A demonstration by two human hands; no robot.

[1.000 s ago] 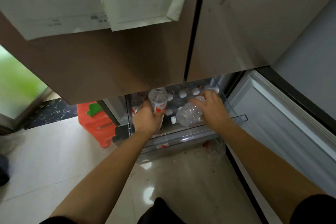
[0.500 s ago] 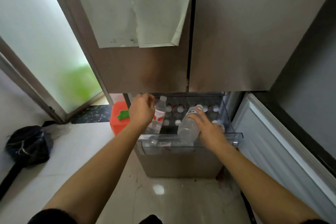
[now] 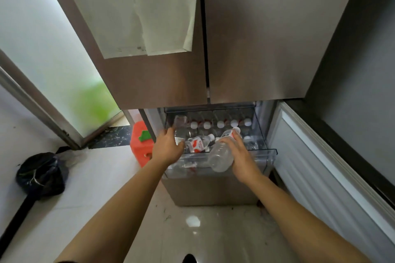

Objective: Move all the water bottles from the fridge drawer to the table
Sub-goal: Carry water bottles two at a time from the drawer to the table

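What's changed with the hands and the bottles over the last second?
The right hand has lifted its water bottle up from the fridge drawer, towards the person; it now hangs tilted across the drawer's front rim. The left hand still grips a second bottle at the drawer's left side. The row of capped bottles at the back is unchanged.

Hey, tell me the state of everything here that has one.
Fridge drawer: pulled open.
Upper fridge doors: closed.
Left bottle: gripped by left hand.
Right bottle: capped, tilted, gripped by right hand.
Rear bottles: capped, upright in drawer.
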